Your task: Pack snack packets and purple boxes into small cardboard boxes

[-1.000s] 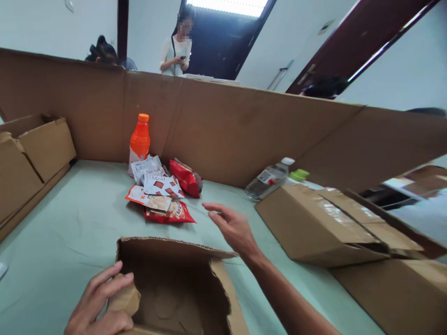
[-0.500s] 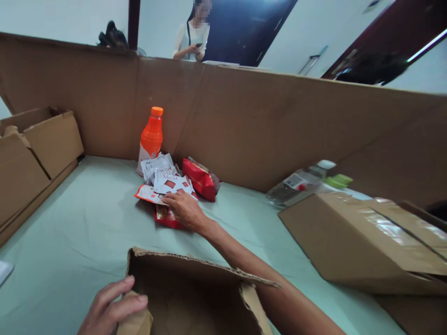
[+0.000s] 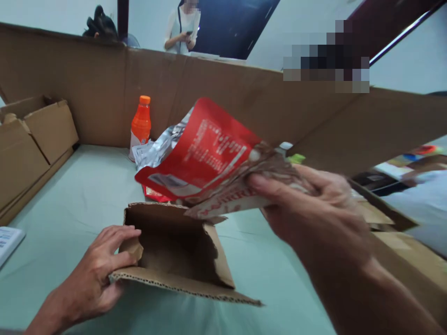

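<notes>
My left hand (image 3: 94, 270) grips the left edge of an open cardboard box (image 3: 181, 283), thumb and fingers closed around a flap. The box's opening faces me, and its inner walls show. Raised above the box's right side, my right hand (image 3: 314, 209) is closed on a red snack pouch (image 3: 216, 149) with a brown and white printed part. Silver foil shows along the pouch's left side. Behind it, partly hidden, lie white packets (image 3: 142, 150) and another red bag (image 3: 156, 193). An orange-capped bottle (image 3: 141, 123) stands upright behind them.
A cardboard wall (image 3: 153, 79) runs along the back of the green-covered table (image 3: 84, 186). At the left sits another cardboard box (image 3: 52, 135); a white object (image 3: 10, 242) lies at the left edge. More cardboard (image 3: 412, 256) is at the right. A person (image 3: 183, 28) stands beyond the wall.
My right hand has lifted the red pouch from the pile, bringing it nearer and to the right. The box, still held by my left hand, shows more of its inside. The view has shifted.
</notes>
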A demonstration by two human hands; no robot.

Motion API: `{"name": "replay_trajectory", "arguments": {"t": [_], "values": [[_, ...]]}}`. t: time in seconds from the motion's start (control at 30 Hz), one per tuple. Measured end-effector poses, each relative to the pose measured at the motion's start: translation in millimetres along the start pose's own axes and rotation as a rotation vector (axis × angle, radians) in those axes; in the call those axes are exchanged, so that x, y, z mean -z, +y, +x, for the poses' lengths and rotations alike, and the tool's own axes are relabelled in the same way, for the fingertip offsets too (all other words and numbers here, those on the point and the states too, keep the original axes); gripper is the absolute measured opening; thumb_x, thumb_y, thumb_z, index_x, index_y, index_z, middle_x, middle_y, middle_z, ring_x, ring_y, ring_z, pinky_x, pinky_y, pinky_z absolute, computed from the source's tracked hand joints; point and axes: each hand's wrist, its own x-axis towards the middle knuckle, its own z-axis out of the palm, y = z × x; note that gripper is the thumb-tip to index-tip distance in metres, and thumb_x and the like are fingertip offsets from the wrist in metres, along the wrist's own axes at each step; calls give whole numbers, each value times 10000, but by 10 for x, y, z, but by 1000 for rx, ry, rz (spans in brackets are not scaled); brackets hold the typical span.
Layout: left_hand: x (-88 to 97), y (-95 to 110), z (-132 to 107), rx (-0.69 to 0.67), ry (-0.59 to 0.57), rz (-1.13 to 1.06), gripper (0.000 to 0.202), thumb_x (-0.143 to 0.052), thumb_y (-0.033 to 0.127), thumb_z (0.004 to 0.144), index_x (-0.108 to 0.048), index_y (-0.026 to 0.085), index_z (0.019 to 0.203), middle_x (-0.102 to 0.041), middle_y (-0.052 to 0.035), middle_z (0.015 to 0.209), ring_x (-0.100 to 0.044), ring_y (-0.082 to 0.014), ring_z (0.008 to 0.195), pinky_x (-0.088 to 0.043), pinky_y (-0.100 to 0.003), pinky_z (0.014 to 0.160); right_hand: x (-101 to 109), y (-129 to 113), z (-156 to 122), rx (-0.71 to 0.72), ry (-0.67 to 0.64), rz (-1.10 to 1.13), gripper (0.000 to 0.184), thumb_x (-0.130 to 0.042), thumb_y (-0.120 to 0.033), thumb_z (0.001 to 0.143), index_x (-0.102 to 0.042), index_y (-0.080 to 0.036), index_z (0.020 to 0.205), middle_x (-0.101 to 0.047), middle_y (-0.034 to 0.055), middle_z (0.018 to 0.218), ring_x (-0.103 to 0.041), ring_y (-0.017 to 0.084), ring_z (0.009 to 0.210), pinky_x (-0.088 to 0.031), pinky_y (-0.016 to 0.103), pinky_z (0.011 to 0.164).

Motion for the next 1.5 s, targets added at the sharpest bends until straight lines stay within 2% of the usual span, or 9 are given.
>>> {"name": "replay_trajectory", "arguments": {"t": [0.23,0.4,0.53,0.7,0.87,1.13,1.23,1.37,1.5], "values": [[-81,85,-12,20,44,26,432,-466,-10,701,-683,223,992,-616,-89,1293,-564,-279,1234,-500,-512,1022,-339,-25,-422,-38,-202,105,342,-713,-543,834,-799,-213,813,-724,3,663,-642,176,562,-558,284,523],[-76,105,-30,38,26,33,370,-493,-10,712,-686,202,947,-636,-97,1264,-564,-298,1238,-497,-532,1023,-86,104,-590,99,-259,-137,283,-647,-455,902,-824,-235,914,-812,54,869,-761,245,747,-630,329,659],[-106,112,-21,80,12,1,324,-508,12,783,-707,203,954,-570,-114,1341,-551,-307,1248,-505,-532,1022,1,-10,-663,194,-458,-282,272,-536,-340,960,-798,-265,967,-814,50,926,-757,223,761,-600,310,662],[-128,109,-39,91,46,-42,311,-487,48,860,-717,228,967,-511,-114,1374,-546,-303,1257,-517,-520,1009,-253,-115,-560,82,-825,-490,312,-455,-161,944,-737,-202,818,-757,35,774,-654,156,663,-474,272,651],[-53,93,-53,60,-4,32,264,-527,38,780,-693,204,903,-544,-141,1407,-523,-340,1317,-451,-632,1076,-401,-23,-429,109,-1175,-483,239,-537,-87,877,-757,-179,881,-786,44,908,-684,163,793,-443,265,715],[133,211,194,-77,-284,22,721,-575,66,597,-608,170,1309,-641,-155,1404,-553,-332,1370,-266,-659,1238,-527,-241,-373,241,-1417,-927,231,-580,-101,863,-792,-156,936,-799,136,923,-735,249,842,-403,303,657],[138,227,254,-59,-368,-17,628,-595,79,646,-648,223,1255,-735,-79,1243,-668,-286,1218,-283,-612,1247,-385,-278,-372,299,-1303,-709,199,-597,-133,884,-783,-169,943,-802,105,938,-745,230,853,-481,307,723],[118,216,254,-41,-321,-50,422,-614,108,734,-674,245,1128,-752,-36,1092,-722,-237,1045,-288,-564,1253,-121,-129,-146,334,-698,-282,227,-554,-272,978,-765,-222,1047,-803,51,996,-747,177,893,-552,269,784],[-67,88,192,-106,-195,-10,352,-640,156,783,-639,238,1125,-725,-29,1097,-696,-217,997,-316,-500,1237,-325,406,390,251,-425,-551,295,-486,-279,1004,-746,-207,1124,-783,84,1135,-734,216,1012,-577,323,869]]}}
